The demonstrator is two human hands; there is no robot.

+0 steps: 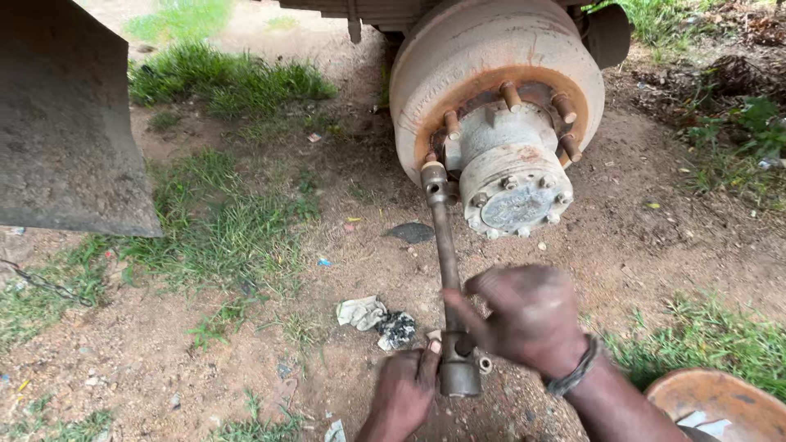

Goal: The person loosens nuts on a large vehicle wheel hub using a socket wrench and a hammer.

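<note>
While its far socket is seated on a stud of the rusty wheel hub point(499, 115) at upper centre, the long wheel wrench point(449, 270) is gripped at lower centre by the left hand point(405, 393) and right hand point(528, 319), both closed.

Two hands, left point(403, 391) and right point(524, 319); one long socket wrench point(448, 262); one rusty wheel hub point(499, 115); five visible wheel studs point(512, 96); one crumpled rag point(377, 319); one mud flap point(65, 123).

Bare forearms; a dark bracelet point(575, 372) circles the right wrist.
</note>
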